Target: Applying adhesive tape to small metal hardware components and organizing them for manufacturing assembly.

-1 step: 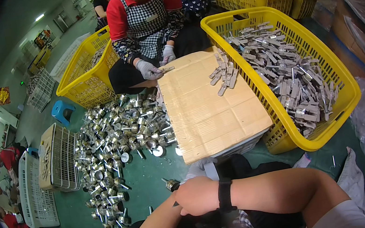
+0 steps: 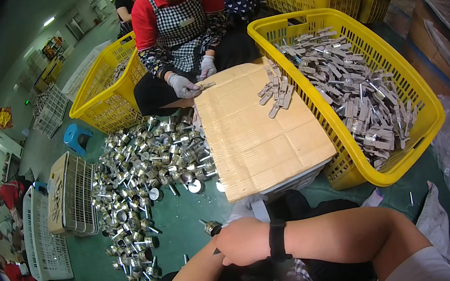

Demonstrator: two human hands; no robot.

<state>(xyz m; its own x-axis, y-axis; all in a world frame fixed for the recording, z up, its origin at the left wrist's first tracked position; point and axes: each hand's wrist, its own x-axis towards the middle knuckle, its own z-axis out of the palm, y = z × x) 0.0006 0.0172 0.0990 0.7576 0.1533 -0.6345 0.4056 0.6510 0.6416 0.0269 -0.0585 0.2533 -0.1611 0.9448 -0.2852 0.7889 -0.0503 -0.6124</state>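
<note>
My right hand [image 2: 244,240], bare with a black band at its wrist, lies across my left forearm, its fingers curled round the left wrist. Just beyond it shows part of my left hand [image 2: 244,205] in a pale glove, near the close edge of a cardboard sheet [image 2: 260,141]. The left fingers are mostly hidden. A short metal cylinder with a bolt stem [image 2: 211,227] lies left of my hands. Several flat grey metal clip-like pieces [image 2: 277,93] rest on the cardboard's far right part.
Metal cylinders with stems [image 2: 131,212] are heaped on the green floor at left. A yellow basket [image 2: 379,178] of clip-like pieces stands at right. Opposite, a co-worker's gloved hands [image 2: 185,85] hold a small metal piece at the cardboard's edge. A blue stool [image 2: 78,138] stands far left.
</note>
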